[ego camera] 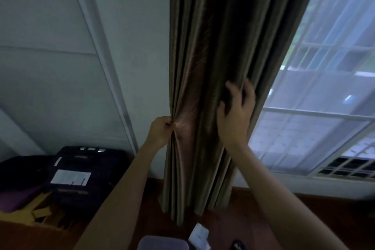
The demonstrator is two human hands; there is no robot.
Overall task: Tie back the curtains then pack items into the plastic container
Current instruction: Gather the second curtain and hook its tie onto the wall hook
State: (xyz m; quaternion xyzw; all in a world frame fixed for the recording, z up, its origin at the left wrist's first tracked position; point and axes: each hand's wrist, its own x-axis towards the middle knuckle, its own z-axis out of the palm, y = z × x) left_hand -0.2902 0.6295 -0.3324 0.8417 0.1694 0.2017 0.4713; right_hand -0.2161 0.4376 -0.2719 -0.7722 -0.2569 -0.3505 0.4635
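The brown curtain [205, 79] hangs bunched in folds between the white wall [129, 46] and the window [324, 97]. The left hand [160, 132] pinches its left edge, fingers clenched on the fabric. The right hand [236, 113] curls its fingers around the folds on the window side. Below, a plastic container [162, 242] sits on the dark red surface [253, 219], with a black case [85, 174] off to the left.

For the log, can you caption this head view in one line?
Both hands gather the dark curtain beside the window: left hand pinching its edge, right hand bunching folds.
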